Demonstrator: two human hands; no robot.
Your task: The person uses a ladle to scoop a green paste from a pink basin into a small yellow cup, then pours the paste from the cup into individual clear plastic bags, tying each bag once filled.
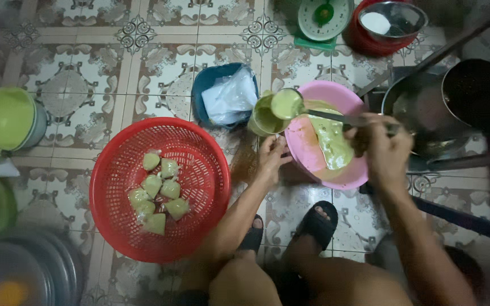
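Floor (86, 68): square ceramic tiles, pale cream and grey-green with brown scrolled ornament and dark star medallions at the corners; grout lines run slightly skewed to the frame. Surface looks dull, with a darker wet-looking patch near the centre. No walls, windows or furniture in view; everything sits directly on the floor. Light is dim and cool, brighter toward the top, falling to deep shadow along the right edge and lower corners.

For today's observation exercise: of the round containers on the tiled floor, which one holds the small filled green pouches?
The red mesh basket, left of the person's left hand. Its pouches lie in a cluster; the pink bowl holds loose green batter, the blue tub clear bags.
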